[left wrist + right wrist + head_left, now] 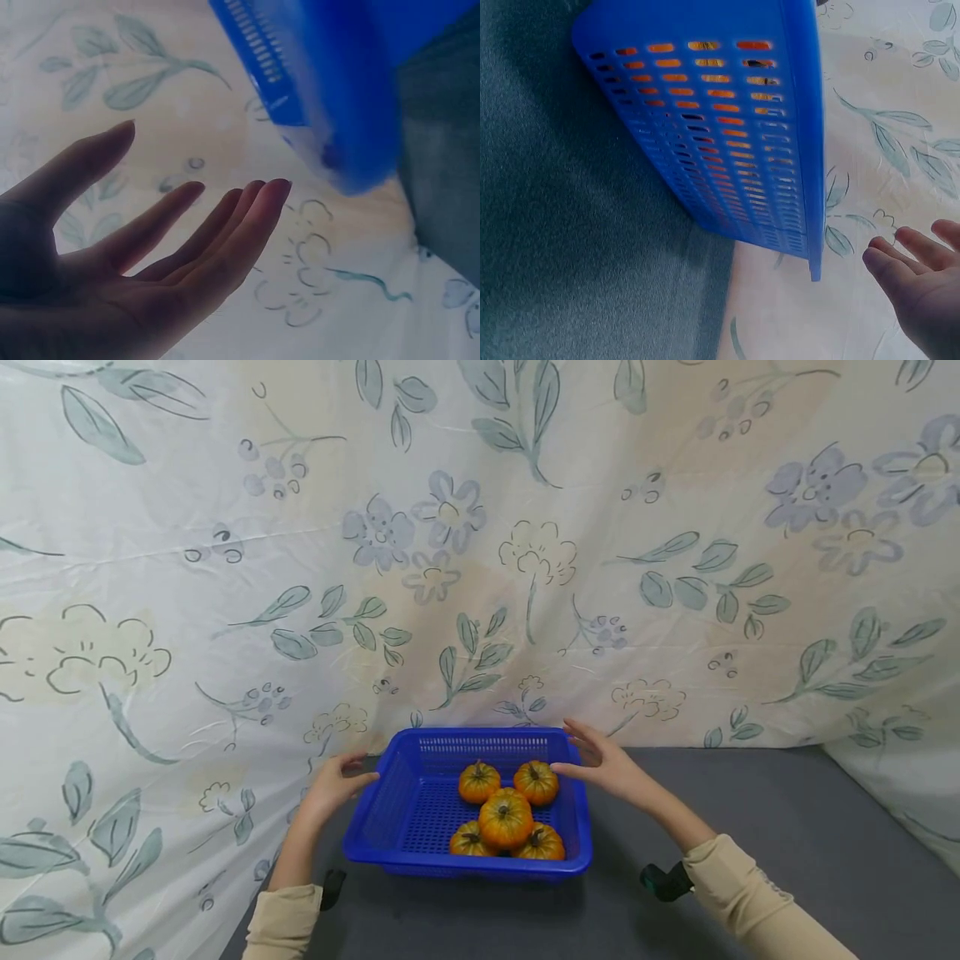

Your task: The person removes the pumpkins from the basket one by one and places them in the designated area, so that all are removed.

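A blue plastic basket (408, 860) with slotted walls stands on the dark grey table. Several small orange pumpkins (506, 818) lie in its middle and right part, one resting on top of others. My left hand (333, 789) is beside the basket's left rim, thumb and fingers spread with nothing between them. In the left wrist view its fingers (225, 247) stand apart from the blue wall. My right hand (611, 768) hovers by the right rim, fingers extended and holding nothing. The right wrist view shows this hand (922, 281) beyond the rim, with pumpkins showing through the slots.
A white floral cloth (480, 568) hangs behind the table and along its sides. The grey tabletop (750, 827) extends to the right of the basket and in front of it. Dark straps (666, 882) sit at both wrists.
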`<control>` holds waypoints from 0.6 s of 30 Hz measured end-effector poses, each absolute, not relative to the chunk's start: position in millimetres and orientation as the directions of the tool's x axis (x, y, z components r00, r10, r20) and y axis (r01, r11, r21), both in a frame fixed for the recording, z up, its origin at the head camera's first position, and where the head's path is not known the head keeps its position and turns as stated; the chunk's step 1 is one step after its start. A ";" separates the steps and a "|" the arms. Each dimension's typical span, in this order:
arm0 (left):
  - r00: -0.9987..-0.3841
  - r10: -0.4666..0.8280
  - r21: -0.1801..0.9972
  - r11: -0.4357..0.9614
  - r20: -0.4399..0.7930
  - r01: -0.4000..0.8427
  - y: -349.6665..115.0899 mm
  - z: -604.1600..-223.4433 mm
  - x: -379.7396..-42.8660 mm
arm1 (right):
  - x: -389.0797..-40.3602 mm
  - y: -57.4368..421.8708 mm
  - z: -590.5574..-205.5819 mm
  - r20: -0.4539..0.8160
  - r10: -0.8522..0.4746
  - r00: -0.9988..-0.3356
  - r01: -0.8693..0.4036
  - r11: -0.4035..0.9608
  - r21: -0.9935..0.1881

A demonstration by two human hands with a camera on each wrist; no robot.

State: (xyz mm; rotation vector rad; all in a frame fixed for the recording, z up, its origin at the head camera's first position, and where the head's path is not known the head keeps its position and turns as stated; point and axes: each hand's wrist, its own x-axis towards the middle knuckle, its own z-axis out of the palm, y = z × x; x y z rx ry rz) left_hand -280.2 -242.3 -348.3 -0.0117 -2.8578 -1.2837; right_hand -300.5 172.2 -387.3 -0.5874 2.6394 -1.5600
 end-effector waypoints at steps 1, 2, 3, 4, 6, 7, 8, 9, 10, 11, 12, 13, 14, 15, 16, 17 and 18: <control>-1.000 -0.003 0.745 0.667 0.009 0.005 -244.2 -349.9 -280.4 | -300.1 171.3 -387.8 0.168 -0.329 -0.929 -0.306 0.429 -0.850; -1.000 -0.010 0.742 0.671 0.007 -0.001 -246.0 -351.5 -280.7 | -299.7 170.4 -388.2 0.164 -0.331 -0.929 -0.302 0.425 -0.854; -1.000 -0.018 0.736 0.677 0.006 -0.008 -247.9 -353.3 -281.2 | -299.3 169.5 -388.6 0.160 -0.335 -0.928 -0.300 0.422 -0.856; -1.000 -0.027 0.730 0.683 0.004 -0.015 -249.5 -354.9 -281.8 | -298.9 168.6 -389.2 0.158 -0.338 -0.928 -0.299 0.418 -0.858; -0.999 -0.048 0.714 0.699 0.002 -0.032 -252.7 -358.4 -282.7 | -298.2 166.2 -389.9 0.150 -0.341 -0.928 -0.291 0.411 -0.864; -0.998 -0.060 0.707 0.706 0.003 -0.040 -254.2 -360.1 -283.0 | -297.9 165.0 -390.4 0.146 -0.342 -0.928 -0.288 0.411 -0.865; -0.998 -0.069 0.701 0.712 0.005 -0.046 -255.6 -361.9 -283.1 | -297.6 163.9 -390.8 0.145 -0.348 -0.926 -0.290 0.412 -0.864; -0.997 -0.079 0.696 0.716 0.007 -0.052 -257.0 -363.8 -283.3 | -297.1 162.6 -391.0 0.141 -0.352 -0.925 -0.288 0.411 -0.865; -0.996 -0.088 0.692 0.719 0.009 -0.058 -258.1 -365.3 -283.1 | -296.6 161.2 -391.2 0.136 -0.353 -0.925 -0.284 0.410 -0.867; -0.995 -0.095 0.692 0.720 0.011 -0.061 -259.2 -367.3 -282.8 | -296.4 159.9 -391.6 0.134 -0.357 -0.925 -0.283 0.409 -0.868; -0.995 -0.100 0.692 0.719 0.013 -0.063 -260.1 -369.1 -282.4 | -295.9 158.5 -392.0 0.129 -0.358 -0.925 -0.279 0.407 -0.870; -0.994 -0.106 0.695 0.715 0.008 -0.071 -260.9 -370.9 -282.1 | -295.8 157.5 -392.8 0.127 -0.363 -0.923 -0.280 0.405 -0.870; -0.994 -0.112 0.699 0.711 0.005 -0.077 -261.5 -372.8 -281.8 | -295.3 156.6 -393.4 0.127 -0.370 -0.920 -0.282 0.404 -0.870; -0.993 -0.118 0.705 0.705 0.005 -0.080 -262.4 -375.1 -282.0 | -294.7 155.5 -393.8 0.126 -0.375 -0.919 -0.282 0.398 -0.873; -0.992 -0.123 0.711 0.698 0.001 -0.086 -263.0 -377.3 -282.0 | -294.0 154.9 -394.3 0.131 -0.383 -0.915 -0.291 0.397 -0.871; -0.992 -0.128 0.718 0.690 -0.003 -0.092 -263.7 -379.8 -282.3 | -293.5 154.4 -394.9 0.133 -0.388 -0.912 -0.295 0.395 -0.870; -0.991 -0.133 0.726 0.681 -0.009 -0.098 -264.3 -382.3 -282.7 | -292.7 153.8 -395.0 0.137 -0.397 -0.908 -0.302 0.390 -0.870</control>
